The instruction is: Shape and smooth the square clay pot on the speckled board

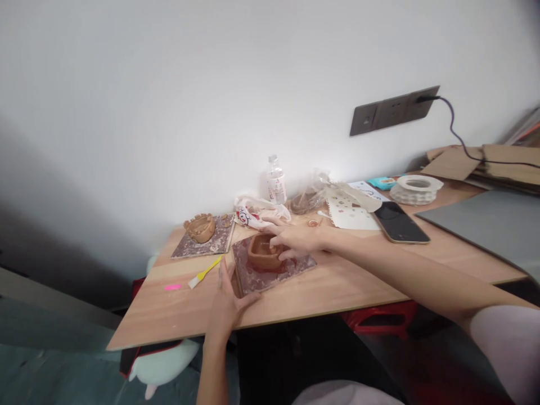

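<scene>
Clay bowl (264, 262) first: in the head view, the only one I have, it sits upright at the centre of the frame on a dark board (257, 282) laid on the wooden counter (145, 315). I see the right hand (293, 239) reach in from the right, fingers bent over the bowl's right side; from here I cannot tell whether its grip is pinching the wall or only resting against it. The left hand (230, 298) is wide, thumb and fingers spread around the board's near left corner, nothing held between them. I judge the step in hand to be working the bowl's right side, with the left hand steadying the board. To my eye the next move calls for light, even pressure, as the clay looks soft and could dent.

For writing, I get little. The clear bottle (277, 185), upper centre, wears a label with small reddish print, too fine to read. The crumpled plastic bag (259, 211) just below it shows red and dark printing, broken up by folds. On the right, the blue packet (383, 183) has an orange patch, its lettering illegible, and I make out no brand on the phone (400, 222).
</scene>
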Tool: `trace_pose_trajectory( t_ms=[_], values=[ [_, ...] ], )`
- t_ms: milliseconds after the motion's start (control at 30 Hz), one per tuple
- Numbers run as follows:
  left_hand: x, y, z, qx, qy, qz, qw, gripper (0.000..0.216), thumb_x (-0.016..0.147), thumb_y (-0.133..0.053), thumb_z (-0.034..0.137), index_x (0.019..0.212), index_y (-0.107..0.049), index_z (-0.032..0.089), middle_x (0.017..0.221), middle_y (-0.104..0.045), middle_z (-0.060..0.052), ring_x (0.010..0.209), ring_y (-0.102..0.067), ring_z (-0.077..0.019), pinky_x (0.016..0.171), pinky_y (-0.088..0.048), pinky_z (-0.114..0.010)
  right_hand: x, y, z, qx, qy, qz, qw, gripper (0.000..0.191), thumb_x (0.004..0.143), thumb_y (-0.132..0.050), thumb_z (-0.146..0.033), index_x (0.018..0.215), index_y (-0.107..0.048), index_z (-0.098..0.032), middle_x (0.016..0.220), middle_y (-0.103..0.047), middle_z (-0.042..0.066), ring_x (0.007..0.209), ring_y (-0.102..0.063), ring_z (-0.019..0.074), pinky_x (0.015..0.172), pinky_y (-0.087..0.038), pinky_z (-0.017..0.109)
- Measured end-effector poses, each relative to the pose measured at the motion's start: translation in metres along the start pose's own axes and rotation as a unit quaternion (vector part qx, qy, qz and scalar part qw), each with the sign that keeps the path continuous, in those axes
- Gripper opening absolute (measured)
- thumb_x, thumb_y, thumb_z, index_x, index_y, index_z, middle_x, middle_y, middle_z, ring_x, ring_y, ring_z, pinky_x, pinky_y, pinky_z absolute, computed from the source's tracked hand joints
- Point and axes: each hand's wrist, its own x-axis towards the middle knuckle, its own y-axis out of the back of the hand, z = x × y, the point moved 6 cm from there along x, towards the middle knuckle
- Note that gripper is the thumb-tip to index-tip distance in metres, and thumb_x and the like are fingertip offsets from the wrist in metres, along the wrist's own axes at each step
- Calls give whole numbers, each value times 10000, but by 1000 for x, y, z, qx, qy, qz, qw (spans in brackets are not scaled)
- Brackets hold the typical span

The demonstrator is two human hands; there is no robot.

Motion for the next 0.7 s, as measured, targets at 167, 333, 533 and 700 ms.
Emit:
trace_pose_trajectory(
  t_ms=[167,333,533,700],
  values=[
    [0,1,3,-3,7,1,1000,1259,650,-808,406,1551,45,196,1535,-407,-193,1484,-286,-337,1196,-239,-541,-1,-4,3,10,2,34,999,95,778,-725,-210,859,-703,-165,1417,-424,160,1468,-135,372,1090,-375,576],
    [0,2,3,-1,4,9,1000,1256,646,-813,391,1552,37,202,1537,-404,-190,1487,-278,-338,1196,-242,-545,0,-5,5,10,-7,8,1000,128,746,-756,-230,841,-699,-165,1449,-389,159,1441,-187,401,1086,-357,602],
    [0,1,0,-2,1,12,1000,1247,647,-815,388,1553,21,197,1507,-451,-190,1460,-339,-336,1188,-264,-545,1,-3,2,31,-7,15,999,104,801,-705,-241,866,-708,-159,1381,-432,170,1426,-212,395,1076,-375,576],
    [0,2,0,0,3,14,1000,1249,639,-817,394,1552,11,192,1507,-450,-191,1458,-341,-339,1184,-270,-546,3,-4,3,21,-27,0,999,153,758,-747,-262,858,-715,-151,1405,-403,182,1418,-216,417,1072,-373,588]
  ],
)
